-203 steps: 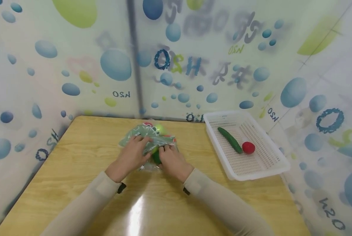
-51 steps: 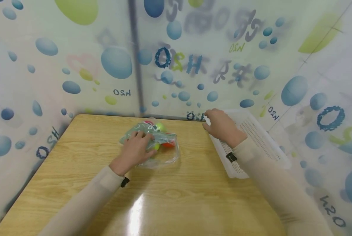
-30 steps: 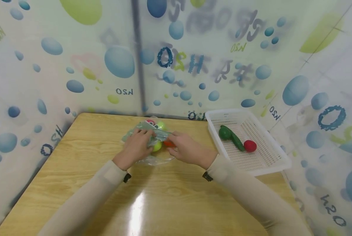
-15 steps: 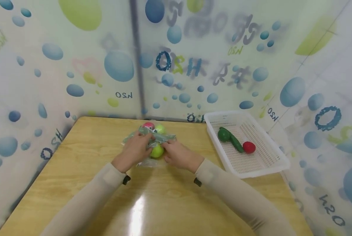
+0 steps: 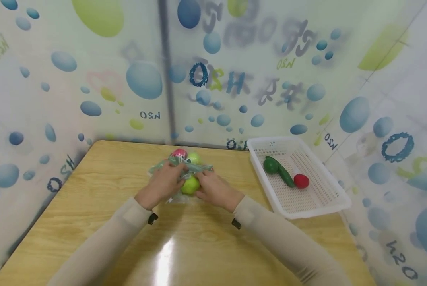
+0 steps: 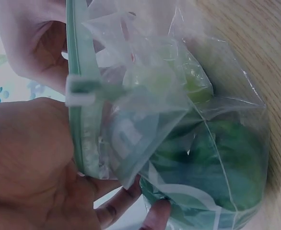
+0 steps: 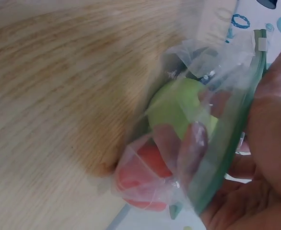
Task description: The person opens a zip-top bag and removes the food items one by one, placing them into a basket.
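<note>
Left hand [image 5: 161, 184] is gripping the zip-top bag [image 6: 174, 115] on the wooden table [image 5: 195, 238], right hand [image 5: 217, 191] is poked inside against a lime-green fruit [image 5: 190, 185], can't tell if it's gripped. Off right, cucumber [image 5: 285, 175] in a white basket [image 5: 315, 195]; bubble-print wall [image 5: 199, 131] behind.

I wear close-fitting, plain beige long sleeves. My left sleeve [image 5: 99, 240] looks mostly smooth, while my right sleeve [image 5: 281, 238] gathers into a few short creases [image 5: 308, 274] towards the elbow. A faint squarish outline shows near each cuff. At the left cuff sits a small black fitting [image 5: 152, 218]; a similar black piece [image 5: 236, 224] sits at the right. Both hands [image 5: 163, 183] are bare.
</note>
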Motion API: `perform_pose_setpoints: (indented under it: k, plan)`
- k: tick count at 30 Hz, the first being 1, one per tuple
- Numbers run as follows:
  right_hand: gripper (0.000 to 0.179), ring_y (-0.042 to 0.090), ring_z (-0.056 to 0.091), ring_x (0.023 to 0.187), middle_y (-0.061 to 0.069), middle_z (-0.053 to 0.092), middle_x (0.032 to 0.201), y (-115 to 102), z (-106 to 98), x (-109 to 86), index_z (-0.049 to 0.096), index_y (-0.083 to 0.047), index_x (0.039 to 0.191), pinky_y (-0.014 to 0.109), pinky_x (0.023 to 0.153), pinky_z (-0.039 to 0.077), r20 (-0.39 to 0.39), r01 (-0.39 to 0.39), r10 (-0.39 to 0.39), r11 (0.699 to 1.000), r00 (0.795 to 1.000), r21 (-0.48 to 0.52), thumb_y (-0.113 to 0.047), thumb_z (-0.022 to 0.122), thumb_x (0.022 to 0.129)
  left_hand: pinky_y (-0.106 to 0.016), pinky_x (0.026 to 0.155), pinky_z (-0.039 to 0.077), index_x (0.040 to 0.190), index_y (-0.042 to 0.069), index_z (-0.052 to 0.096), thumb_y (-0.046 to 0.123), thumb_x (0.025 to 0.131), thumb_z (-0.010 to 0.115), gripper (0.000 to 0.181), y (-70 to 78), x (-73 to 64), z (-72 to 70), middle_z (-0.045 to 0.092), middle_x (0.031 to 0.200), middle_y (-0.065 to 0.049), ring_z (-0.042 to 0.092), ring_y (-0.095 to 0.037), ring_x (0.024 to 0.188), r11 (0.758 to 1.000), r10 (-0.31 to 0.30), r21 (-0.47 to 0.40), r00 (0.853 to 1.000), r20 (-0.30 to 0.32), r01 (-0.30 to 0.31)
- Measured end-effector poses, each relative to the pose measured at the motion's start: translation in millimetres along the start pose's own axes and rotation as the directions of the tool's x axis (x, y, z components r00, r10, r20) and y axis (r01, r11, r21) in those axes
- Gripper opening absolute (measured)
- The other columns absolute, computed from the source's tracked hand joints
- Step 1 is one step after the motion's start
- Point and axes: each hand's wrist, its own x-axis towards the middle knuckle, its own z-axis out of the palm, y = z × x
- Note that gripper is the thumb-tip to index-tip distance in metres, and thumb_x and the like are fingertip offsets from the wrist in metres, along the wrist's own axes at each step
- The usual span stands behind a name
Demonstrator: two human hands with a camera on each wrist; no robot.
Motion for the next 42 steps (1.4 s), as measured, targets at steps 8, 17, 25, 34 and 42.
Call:
perform_pose_setpoints:
  k: [8, 17, 25, 34, 42]
  plan:
    - [0.067, 0.026, 0.081, 0.113, 0.018, 0.077, 0.135, -8, 9, -1.4, 0.07, -0.001, 0.147, 0.038, 0.09, 0.073, -0.073, -0.05, 0.043, 0.993, 0.996, -0.108, -0.048, 0.089, 0.104, -0.087, 0.115, 0.051, 0.151, 0.01, 0.071, 0.016, 0.115, 0.071, 0.036, 2.6, -0.5, -0.2, 0.078, 0.146, -0.024, 0.061, -0.053, 0.148, 0.999, -0.032, -0.029, 0.999, 0.044, 0.034]
    - [0.072, 0.019, 0.076, 0.094, 0.013, 0.075, 0.122, -14, 11, 3.2, 0.073, 0.001, 0.137, 0.031, 0.075, 0.07, -0.074, -0.105, 0.095, 0.984, 0.993, -0.143, -0.059, 0.089, 0.102, -0.069, 0.1, 0.064, 0.146, 0.005, 0.072, 0.009, 0.111, 0.074, 0.035, -1.2, -1.2, 1.6, 0.079, 0.136, -0.026, 0.07, -0.048, 0.129, 0.998, 0.037, -0.059, 0.999, -0.013, -0.038]
    - [0.068, 0.023, 0.08, 0.109, 0.014, 0.08, 0.13, -12, 15, 8.1, 0.068, -0.001, 0.149, 0.034, 0.089, 0.071, -0.057, -0.06, 0.056, 0.996, 0.997, -0.073, -0.046, 0.091, 0.103, -0.073, 0.117, 0.058, 0.146, -0.002, 0.07, 0.0, 0.109, 0.072, 0.037, -6.3, -1.3, 0.1, 0.083, 0.127, -0.026, 0.068, -0.058, 0.136, 0.987, 0.088, -0.128, 0.995, -0.047, -0.094]
    - [0.068, 0.024, 0.079, 0.121, 0.012, 0.079, 0.137, -4, 25, 12.1, 0.064, -0.004, 0.152, 0.046, 0.109, 0.066, -0.07, 0.019, -0.023, 0.998, 0.997, -0.054, -0.037, 0.094, 0.101, -0.069, 0.115, 0.058, 0.15, 0.0, 0.068, 0.003, 0.111, 0.071, 0.039, -8.3, 1.5, -0.6, 0.084, 0.131, -0.024, 0.069, -0.052, 0.134, 0.984, 0.075, -0.159, 0.997, -0.029, -0.079]
    - [0.072, 0.031, 0.074, 0.142, 0.016, 0.074, 0.157, -8, 16, 8.6, 0.063, -0.007, 0.16, 0.06, 0.127, 0.056, -0.042, 0.047, -0.045, 0.998, 0.998, 0.036, -0.026, 0.096, 0.099, -0.076, 0.132, 0.042, 0.146, -0.001, 0.07, 0.005, 0.11, 0.074, 0.036, -10.6, 3.4, 2.4, 0.083, 0.137, -0.024, 0.071, -0.055, 0.137, 0.976, 0.128, -0.168, 0.989, -0.071, -0.138]
